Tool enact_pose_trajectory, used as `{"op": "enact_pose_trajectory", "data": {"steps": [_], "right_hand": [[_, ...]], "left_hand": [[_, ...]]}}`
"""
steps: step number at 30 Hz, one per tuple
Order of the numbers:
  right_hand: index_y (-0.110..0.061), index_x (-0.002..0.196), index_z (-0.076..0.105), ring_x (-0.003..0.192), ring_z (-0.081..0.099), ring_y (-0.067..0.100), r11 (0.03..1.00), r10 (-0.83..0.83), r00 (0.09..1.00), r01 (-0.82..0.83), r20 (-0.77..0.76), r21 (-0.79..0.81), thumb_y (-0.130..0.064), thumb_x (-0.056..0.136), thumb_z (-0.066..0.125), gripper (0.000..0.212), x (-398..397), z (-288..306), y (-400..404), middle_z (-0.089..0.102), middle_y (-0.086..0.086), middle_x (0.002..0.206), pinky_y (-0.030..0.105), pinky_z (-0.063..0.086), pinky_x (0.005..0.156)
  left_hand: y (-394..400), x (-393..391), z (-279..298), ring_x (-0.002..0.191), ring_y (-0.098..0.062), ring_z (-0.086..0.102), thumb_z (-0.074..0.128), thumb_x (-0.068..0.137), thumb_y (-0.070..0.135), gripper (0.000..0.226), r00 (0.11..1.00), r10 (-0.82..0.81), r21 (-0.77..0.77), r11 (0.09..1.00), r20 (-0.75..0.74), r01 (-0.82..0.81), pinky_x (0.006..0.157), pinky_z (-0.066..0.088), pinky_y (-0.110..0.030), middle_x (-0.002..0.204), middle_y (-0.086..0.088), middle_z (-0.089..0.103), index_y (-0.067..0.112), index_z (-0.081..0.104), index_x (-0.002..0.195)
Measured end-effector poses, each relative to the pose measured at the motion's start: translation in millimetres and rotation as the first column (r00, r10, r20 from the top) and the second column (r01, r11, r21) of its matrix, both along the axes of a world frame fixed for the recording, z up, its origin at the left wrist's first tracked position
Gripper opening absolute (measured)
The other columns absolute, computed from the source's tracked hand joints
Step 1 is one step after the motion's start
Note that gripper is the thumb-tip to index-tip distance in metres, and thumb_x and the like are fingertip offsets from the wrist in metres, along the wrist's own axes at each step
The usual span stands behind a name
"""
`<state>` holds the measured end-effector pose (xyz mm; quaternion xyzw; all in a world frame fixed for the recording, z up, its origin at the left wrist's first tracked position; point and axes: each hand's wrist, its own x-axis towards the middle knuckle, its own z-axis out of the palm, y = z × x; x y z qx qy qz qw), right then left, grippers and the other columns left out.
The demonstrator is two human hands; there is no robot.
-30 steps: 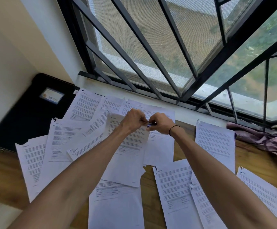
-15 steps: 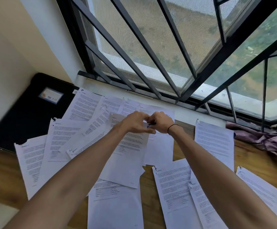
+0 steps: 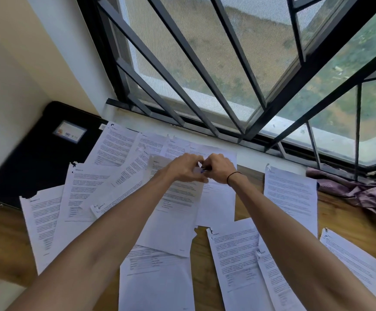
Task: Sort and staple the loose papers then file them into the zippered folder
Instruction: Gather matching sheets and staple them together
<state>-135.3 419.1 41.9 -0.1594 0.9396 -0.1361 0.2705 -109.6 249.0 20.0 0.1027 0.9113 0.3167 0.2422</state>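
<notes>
Several printed white sheets (image 3: 290,198) lie spread over the wooden floor under a window. My left hand (image 3: 183,168) pinches the top right corner of a lifted set of papers (image 3: 173,212). My right hand (image 3: 219,168) is closed on a small stapler (image 3: 203,171), of which only a blue and dark tip shows between the two hands. The hands touch each other at that corner. The black zippered folder (image 3: 36,158) lies flat at the far left against the wall, with a small label on it.
A barred window frame (image 3: 182,124) and its white sill run along the far edge of the papers. A purple cloth (image 3: 362,189) is bunched at the right. Bare wooden floor (image 3: 0,239) shows at the left and between the sheets.
The hands have stayed together at the corner of the lifted papers. My left fingers have shifted further over the corner, covering more of the stapler.
</notes>
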Motion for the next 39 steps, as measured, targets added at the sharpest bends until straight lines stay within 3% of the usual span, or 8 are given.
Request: {"op": "enact_pose_trajectory", "data": {"steps": [6,12,17,20,23,27,34,39], "right_hand": [[-0.014,0.091,0.067,0.086,0.058,0.025,0.991,0.028,0.998,-0.020,0.056,-0.135,-0.031,0.093,0.072,0.018,0,-3,14,0.066,0.002,0.091,0.042,0.049,0.071],[-0.009,0.088,0.070,0.076,0.062,0.023,0.946,-0.086,0.992,0.111,0.095,-0.305,-0.021,0.094,0.072,0.013,6,-2,27,0.067,0.003,0.081,0.039,0.052,0.072],[-0.008,0.099,0.069,0.073,0.068,0.023,0.848,-0.202,0.968,0.249,0.149,-0.468,-0.024,0.097,0.070,0.016,13,-6,27,0.072,0.011,0.088,0.038,0.057,0.069],[-0.003,0.109,0.063,0.071,0.062,0.015,0.748,-0.319,0.903,0.425,0.286,-0.509,-0.026,0.094,0.075,0.029,22,-7,25,0.069,0.011,0.091,0.020,0.049,0.058],[0.001,0.108,0.059,0.058,0.050,0.009,0.670,-0.364,0.821,0.559,0.441,-0.488,-0.020,0.088,0.082,0.037,34,-15,25,0.062,0.012,0.083,0.019,0.042,0.048],[-0.008,0.094,0.057,0.047,0.043,0.010,0.579,-0.375,0.738,0.659,0.561,-0.480,-0.009,0.084,0.084,0.028,50,-25,14,0.053,0.009,0.068,0.022,0.034,0.043],[-0.003,0.087,0.059,0.048,0.043,0.015,0.416,-0.362,0.709,0.704,0.605,-0.576,-0.012,0.087,0.083,0.025,65,-33,-19,0.050,0.014,0.070,0.023,0.032,0.045],[-0.017,0.066,0.046,0.042,0.033,0.014,0.300,-0.393,0.660,0.750,0.640,-0.589,-0.007,0.090,0.078,0.042,62,-35,-58,0.043,-0.002,0.052,0.023,0.027,0.046]], "left_hand": [[-51,14,-1,0.099,-0.015,0.065,0.082,0.065,0.071,0.063,0.984,0.148,-0.090,0.984,-0.097,-0.156,0.086,0.056,-0.039,0.110,0.009,0.071,0.033,0.069,0.113],[-111,53,-21,0.080,-0.014,0.069,0.092,0.070,0.048,0.035,0.833,0.547,0.180,0.814,0.082,-0.553,0.076,0.057,-0.035,0.085,0.006,0.073,0.022,0.070,0.082],[-115,80,-27,0.102,-0.019,0.075,0.078,0.090,0.029,0.031,0.746,0.527,0.473,0.577,0.406,-0.666,0.097,0.059,-0.047,0.108,-0.002,0.079,0.013,0.075,0.117],[-110,85,-28,0.106,-0.019,0.074,0.069,0.097,0.029,0.035,0.718,0.550,0.527,0.494,0.427,-0.692,0.096,0.059,-0.043,0.114,0.000,0.077,0.013,0.068,0.128],[-107,87,-32,0.110,-0.025,0.072,0.067,0.099,0.028,0.033,0.682,0.585,0.561,0.414,0.440,-0.717,0.092,0.060,-0.041,0.118,-0.002,0.076,0.015,0.067,0.129],[-104,88,-29,0.110,-0.025,0.072,0.066,0.100,0.028,0.032,0.661,0.610,0.586,0.364,0.437,-0.724,0.092,0.060,-0.040,0.119,-0.003,0.076,0.015,0.067,0.129],[-139,102,-20,0.116,-0.026,0.070,0.077,0.087,0.051,0.057,0.650,0.580,0.540,0.382,0.491,-0.749,0.100,0.056,-0.048,0.125,-0.004,0.073,0.019,0.067,0.133],[-172,129,-18,0.115,-0.023,0.070,0.070,0.097,0.027,0.037,0.682,0.544,0.488,0.477,0.490,-0.731,0.098,0.058,-0.042,0.123,-0.001,0.074,0.016,0.067,0.132]]}}
